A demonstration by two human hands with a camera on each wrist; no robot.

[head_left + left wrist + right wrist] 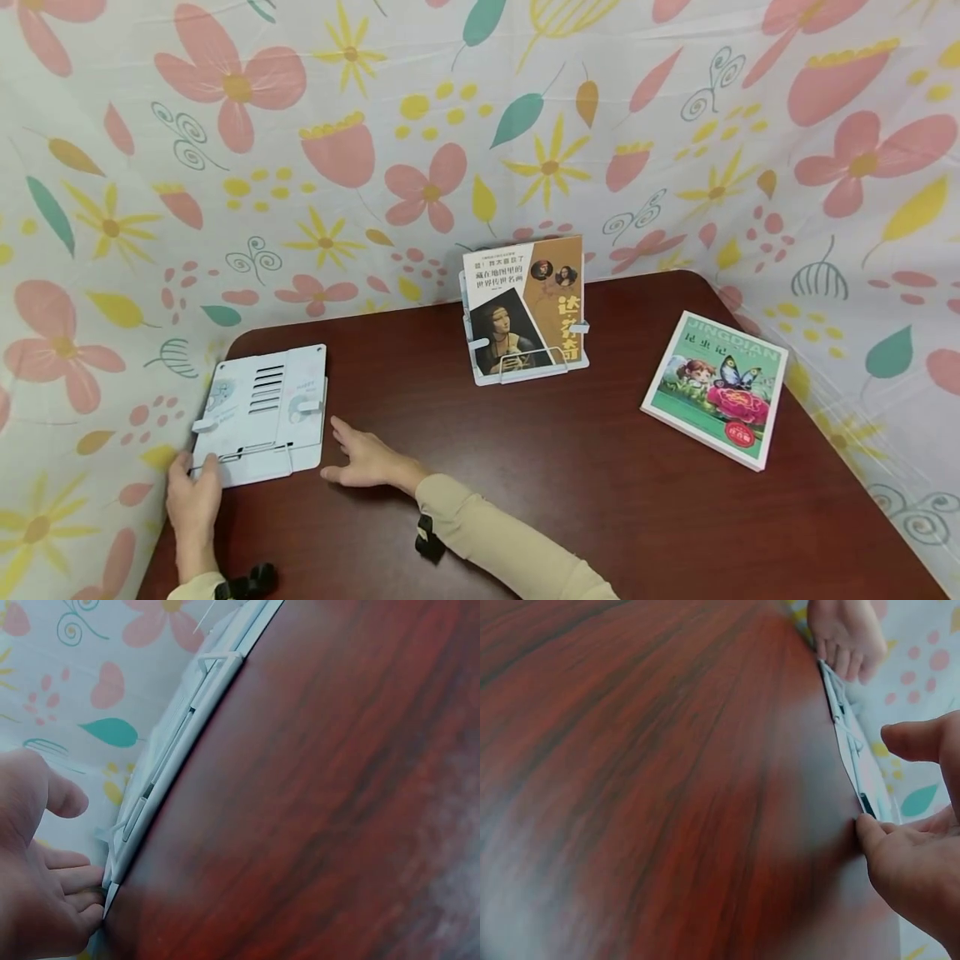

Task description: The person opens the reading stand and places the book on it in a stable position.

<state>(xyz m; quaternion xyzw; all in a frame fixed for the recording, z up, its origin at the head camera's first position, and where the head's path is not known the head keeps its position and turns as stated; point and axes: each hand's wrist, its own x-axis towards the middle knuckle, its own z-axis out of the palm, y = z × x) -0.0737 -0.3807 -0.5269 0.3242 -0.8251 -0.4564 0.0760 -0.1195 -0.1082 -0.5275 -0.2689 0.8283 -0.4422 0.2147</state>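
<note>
A light-blue metal book stand [266, 417] lies flat at the left of the table, with slots down its middle and a wire ledge along its near side. My left hand [193, 500] is at its near left corner, fingertips at the edge and thumb raised apart from them. In the left wrist view this hand [37, 862] shows slightly bent fingers against the corner. My right hand [371, 458] is spread beside the stand's right edge. Seen from the right wrist, its lower fingers [874, 832] come right up to that edge, with the thumb held away.
At the back middle, a second book stand [532, 379] props up a brown and white book [551, 275] with a painted portrait on its cover. A green children's book [712, 387] lies on the right of the dark red-brown table [570, 467]. Flower-patterned cloth [420, 108] hangs around the back and sides.
</note>
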